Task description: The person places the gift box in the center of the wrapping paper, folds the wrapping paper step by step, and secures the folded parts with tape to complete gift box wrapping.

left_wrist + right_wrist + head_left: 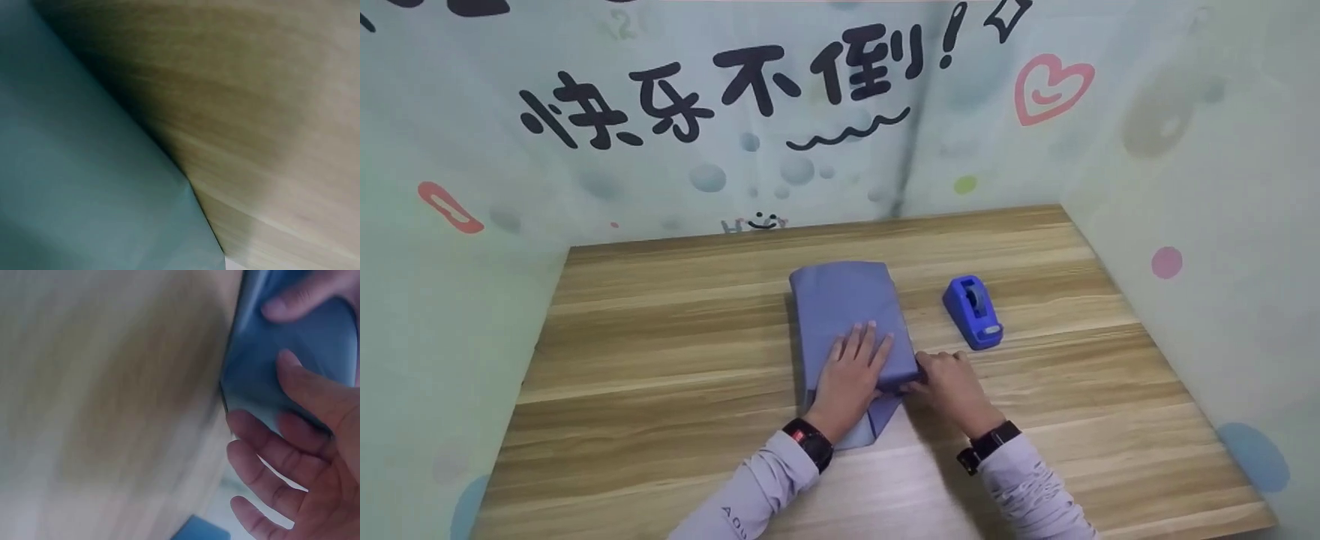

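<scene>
Blue-grey paper encloses the oblong package midway between the table's left and right edges, its long axis running from far edge toward near. We see the left hand flat on top, while the right hand touches the near right corner beside the folded end flap, the package lying leftward of it; whether its fingers pinch paper we cannot tell. We read "快乐不倒!" on the backdrop and, tentatively, "AOU" on the left sleeve.

From my end I've got a plain dusty-blue package, bright blue tape dispenser, streaky tan-and-brown woodgrain tabletop, and pale lilac-grey sleeves.
</scene>
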{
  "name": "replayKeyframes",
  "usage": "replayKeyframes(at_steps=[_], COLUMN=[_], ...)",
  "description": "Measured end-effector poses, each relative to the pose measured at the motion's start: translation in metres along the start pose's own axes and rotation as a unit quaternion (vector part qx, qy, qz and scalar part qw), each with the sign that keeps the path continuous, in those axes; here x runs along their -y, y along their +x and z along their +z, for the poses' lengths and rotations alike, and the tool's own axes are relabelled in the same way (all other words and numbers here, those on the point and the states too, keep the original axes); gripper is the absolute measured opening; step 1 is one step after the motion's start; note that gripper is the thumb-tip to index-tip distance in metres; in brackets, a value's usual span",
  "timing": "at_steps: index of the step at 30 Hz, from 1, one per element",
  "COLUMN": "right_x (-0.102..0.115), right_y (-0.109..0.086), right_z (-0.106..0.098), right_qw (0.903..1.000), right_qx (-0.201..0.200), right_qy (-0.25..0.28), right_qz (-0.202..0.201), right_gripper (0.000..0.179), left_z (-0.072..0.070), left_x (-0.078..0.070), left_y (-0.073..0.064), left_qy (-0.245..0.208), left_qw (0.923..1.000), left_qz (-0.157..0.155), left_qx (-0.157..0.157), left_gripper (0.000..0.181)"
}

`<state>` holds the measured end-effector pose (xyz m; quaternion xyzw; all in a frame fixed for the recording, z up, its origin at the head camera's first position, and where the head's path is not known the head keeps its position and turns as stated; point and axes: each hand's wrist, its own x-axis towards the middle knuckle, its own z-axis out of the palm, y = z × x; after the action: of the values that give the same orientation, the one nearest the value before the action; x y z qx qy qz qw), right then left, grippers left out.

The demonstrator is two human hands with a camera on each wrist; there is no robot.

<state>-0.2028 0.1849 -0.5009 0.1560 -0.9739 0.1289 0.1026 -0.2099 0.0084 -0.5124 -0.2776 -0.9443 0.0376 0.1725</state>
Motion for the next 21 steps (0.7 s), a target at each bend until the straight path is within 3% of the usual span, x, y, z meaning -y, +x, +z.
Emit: replayKeyframes(at_steps=[4, 7, 11, 15, 21], right_x=[0.003, 0.006, 0.007, 0.008, 0.007], right_y=[0.004, 0.008, 0.014, 0.020, 0.031], right_z=[-0.003, -0.003, 0.000, 0.006, 0.018], right_qw=[0.9980, 0.9916, 0.9786, 0.9633, 0.9378], right_qx=[-0.034, -0.059, -0.056, -0.035, -0.041], right_qy=[0.033, 0.035, -0.022, -0.077, -0.138], right_qz=[-0.041, -0.109, -0.197, -0.255, -0.316], right_gripper=[0.048, 0.067, 0.075, 0.079, 0.069], left_z=[-0.002, -0.002, 0.000, 0.003, 0.003], left_x=[0.001, 0.001, -0.001, -0.003, 0.000], left_y=[0.000, 0.001, 0.000, -0.002, -0.003], left_qy=[0.013, 0.033, 0.057, 0.072, 0.041], left_qw=[0.9999, 0.9994, 0.9981, 0.9968, 0.9955], left_qz=[-0.003, -0.007, -0.018, -0.018, 0.029], left_qx=[0.007, 0.003, -0.013, -0.031, -0.080], left_gripper=[0.092, 0.095, 0.091, 0.079, 0.069])
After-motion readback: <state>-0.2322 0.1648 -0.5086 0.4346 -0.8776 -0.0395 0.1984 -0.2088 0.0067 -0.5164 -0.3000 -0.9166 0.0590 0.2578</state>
